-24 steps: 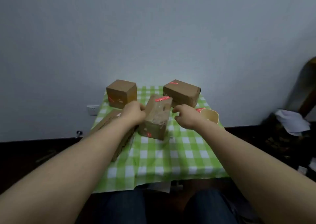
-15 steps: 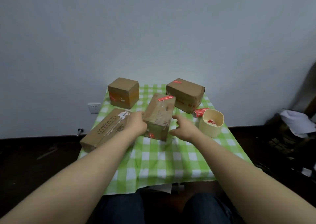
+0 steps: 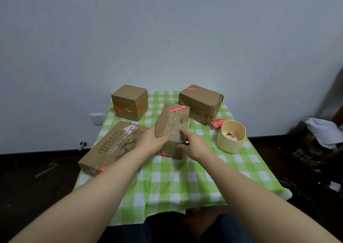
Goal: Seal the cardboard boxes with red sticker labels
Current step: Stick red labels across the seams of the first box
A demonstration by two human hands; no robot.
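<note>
Middle box [image 3: 173, 124]: cardboard, oblong, at the centre of the bench [image 3: 176, 183] on a green-check cloth. It is tipped up, far end high and near end low towards the person. One red sticker [image 3: 177, 109] lies across its far top edge and a lower sticker [image 3: 164, 152] sits on the near face. Judged to be tilted this way to bring the near seam within reach for sealing or pressing down.

Left hand [image 3: 150, 142]: wrapped round the near left side of the box to steady it, forearm stretched forward.

Right hand [image 3: 193, 145]: clamped on the near right corner, forefinger laid along the top face, other fingers curled at the edge. Whether a fresh sticker sits under the fingertips cannot be told.

Cube box [image 3: 130, 102]: back left, well apart, red mark on its front face.

Wide box [image 3: 201, 104]: back right, sticker on its top.

Long printed box [image 3: 115, 148]: left, just beside the left forearm, red sticker at its near end.

Sticker pack [image 3: 218, 124]: red, lying between the wide box and the tub.

Cream tub [image 3: 232, 140]: right of centre, holding red-and-white scraps. Likely kept on that side so the right hand can reach it.
</note>
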